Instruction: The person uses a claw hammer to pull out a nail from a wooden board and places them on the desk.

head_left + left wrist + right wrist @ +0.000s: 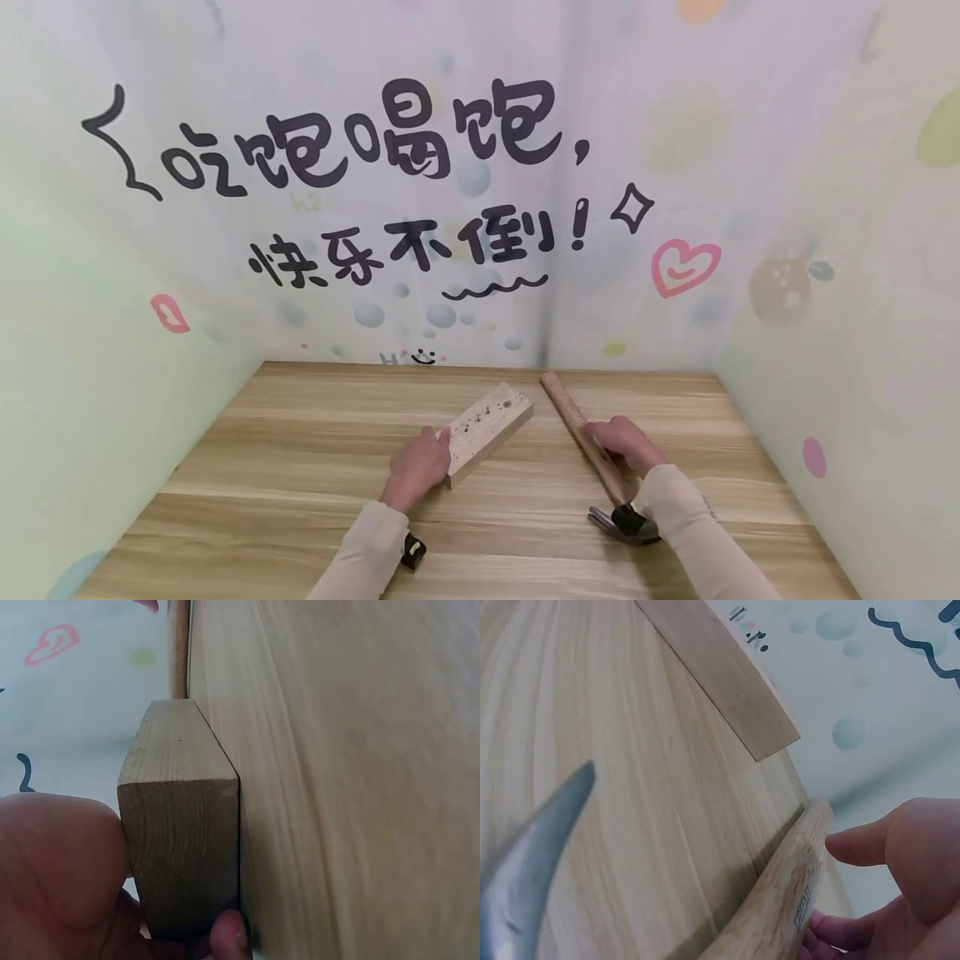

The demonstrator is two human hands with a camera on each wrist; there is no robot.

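A pale wooden block (491, 425), its top marked with small dark holes and several nails, lies at an angle on the table. My left hand (422, 465) grips its near left end, thumb over one face and fingers round the other, as the left wrist view shows. To the right lies a claw hammer (573, 414), handle pointing away and metal claw toward me. My right hand (624, 442) holds the wooden handle (780, 900) partway along, thumb tip at its upper edge and fingers going behind it. In the right wrist view one claw prong (540, 862) shows at the left.
The wood-grain table (300, 475) is enclosed by pale printed walls on the left, back and right. Black lettering (416, 142) and a pink heart (686, 267) decorate the back wall. A dark band (412, 552) sits at the left sleeve cuff.
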